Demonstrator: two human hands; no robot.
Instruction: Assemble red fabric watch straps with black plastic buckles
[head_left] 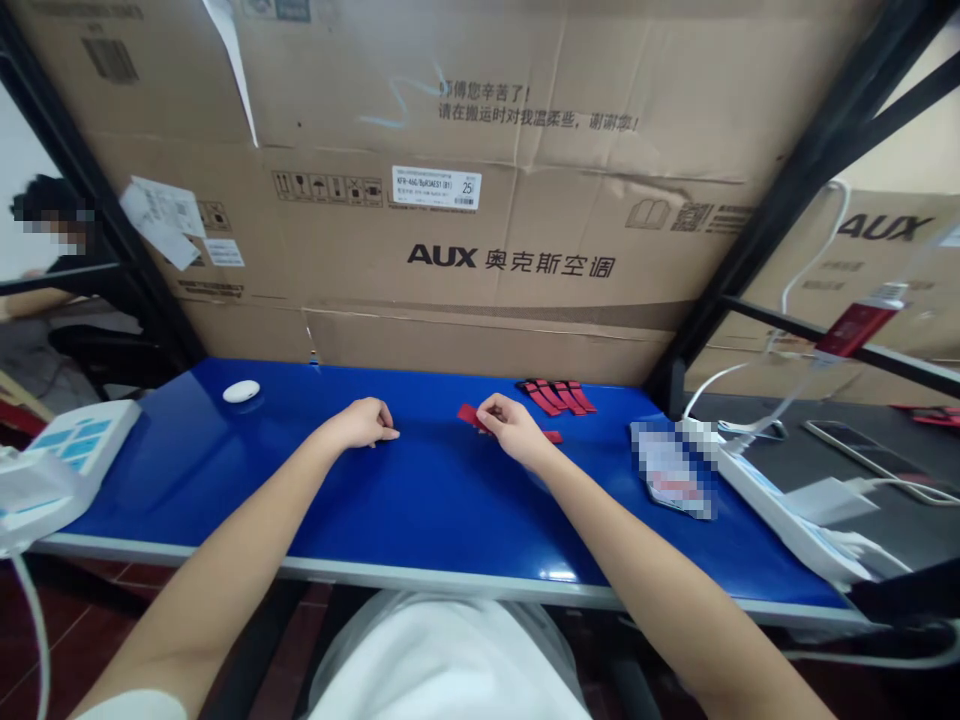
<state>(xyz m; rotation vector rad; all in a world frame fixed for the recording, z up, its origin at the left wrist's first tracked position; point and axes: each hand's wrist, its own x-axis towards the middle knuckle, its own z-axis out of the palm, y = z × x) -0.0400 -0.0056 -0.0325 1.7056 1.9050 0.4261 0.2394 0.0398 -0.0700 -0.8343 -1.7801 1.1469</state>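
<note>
Over the middle of the blue tabletop point(420, 510), my right hand point(510, 425) pinches a red strip point(469, 415), whose one end sticks out to the left of the fingers. Another bit of red point(553, 437) shows just right of that hand; whether it belongs to the same strip cannot be told. My left hand point(366, 423) is near the table surface with its fingers curled together, and anything between the fingertips is too small to make out. Several red strips with black parts point(559, 396) lie side by side at the back, beyond my right hand.
A white oval object point(241, 391) lies at the back left. White power strips stand at the left point(82, 460) and right point(780, 505) edges, with cables. A pixelated flat item point(673, 470) lies on the right. Large cardboard point(345, 260) backs the table. A person point(67, 240) sits far left.
</note>
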